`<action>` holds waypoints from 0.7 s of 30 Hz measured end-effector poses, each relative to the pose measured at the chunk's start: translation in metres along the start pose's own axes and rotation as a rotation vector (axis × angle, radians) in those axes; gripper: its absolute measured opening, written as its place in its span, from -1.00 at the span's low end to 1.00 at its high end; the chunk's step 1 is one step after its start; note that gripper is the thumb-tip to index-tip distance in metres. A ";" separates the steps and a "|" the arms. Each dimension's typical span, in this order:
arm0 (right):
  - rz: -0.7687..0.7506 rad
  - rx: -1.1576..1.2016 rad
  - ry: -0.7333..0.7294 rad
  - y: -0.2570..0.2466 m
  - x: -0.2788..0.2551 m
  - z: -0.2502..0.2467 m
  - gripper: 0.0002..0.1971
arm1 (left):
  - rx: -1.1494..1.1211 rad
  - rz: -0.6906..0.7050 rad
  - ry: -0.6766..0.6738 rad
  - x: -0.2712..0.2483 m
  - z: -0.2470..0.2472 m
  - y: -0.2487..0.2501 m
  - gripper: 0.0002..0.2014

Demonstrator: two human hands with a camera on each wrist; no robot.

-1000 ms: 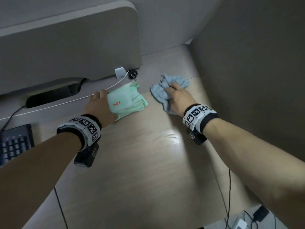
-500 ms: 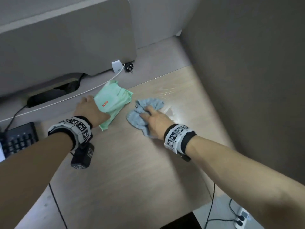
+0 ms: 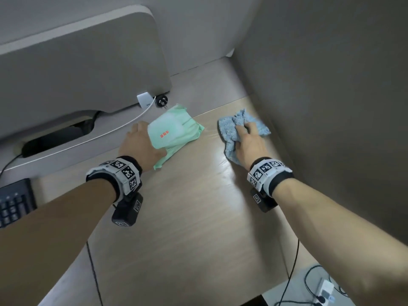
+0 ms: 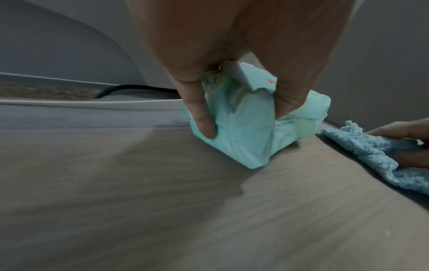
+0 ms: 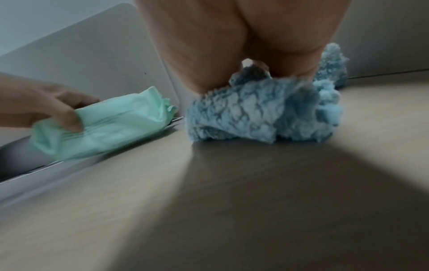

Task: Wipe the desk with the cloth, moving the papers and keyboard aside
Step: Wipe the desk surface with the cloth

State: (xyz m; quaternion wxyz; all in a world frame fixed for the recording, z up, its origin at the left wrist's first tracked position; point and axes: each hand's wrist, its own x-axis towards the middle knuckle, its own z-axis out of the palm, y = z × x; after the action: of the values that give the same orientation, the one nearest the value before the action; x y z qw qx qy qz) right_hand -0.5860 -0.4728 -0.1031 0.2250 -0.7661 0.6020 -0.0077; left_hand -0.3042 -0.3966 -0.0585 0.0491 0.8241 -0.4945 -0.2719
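Observation:
A crumpled blue fluffy cloth (image 3: 234, 127) (image 5: 262, 111) (image 4: 371, 152) lies on the wooden desk (image 3: 187, 217) near the right wall. My right hand (image 3: 247, 140) presses down on it with fingers curled into its folds. A mint-green pack of wipes (image 3: 174, 131) (image 4: 243, 128) (image 5: 104, 126) sits at the back of the desk. My left hand (image 3: 141, 144) grips its near end between thumb and fingers (image 4: 202, 117). A dark keyboard (image 3: 13, 202) shows at the far left edge. No papers are in view.
A grey partition panel (image 3: 77, 69) stands behind the desk, with a cable slot (image 3: 55, 138), a white cable (image 3: 110, 131), a white charger (image 3: 144, 100) and a black plug (image 3: 162, 101). A grey wall (image 3: 331, 107) bounds the right side. Cables and a power strip (image 3: 324, 292) lie on the floor.
My right hand slid the cloth from the desk's middle back to the right, near the wall. My left hand kept hold of the wipes pack, shifting it slightly toward the back.

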 end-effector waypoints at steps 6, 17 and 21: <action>-0.006 -0.032 -0.074 0.007 0.009 -0.012 -0.61 | -0.040 0.069 0.087 0.057 0.011 0.082 -0.29; -0.047 -0.011 -0.103 0.013 0.011 -0.010 -0.63 | -0.105 0.205 0.057 0.146 0.017 0.162 -0.32; -0.028 -0.017 -0.132 0.014 0.012 -0.010 -0.59 | -0.060 0.252 0.059 0.147 0.022 0.163 -0.13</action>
State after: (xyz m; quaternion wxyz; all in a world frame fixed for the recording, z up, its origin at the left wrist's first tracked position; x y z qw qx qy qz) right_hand -0.5983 -0.4896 -0.1017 0.2576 -0.7751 0.5751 0.0450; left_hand -0.3901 -0.5984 -0.0785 0.1222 0.7614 -0.5839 -0.2538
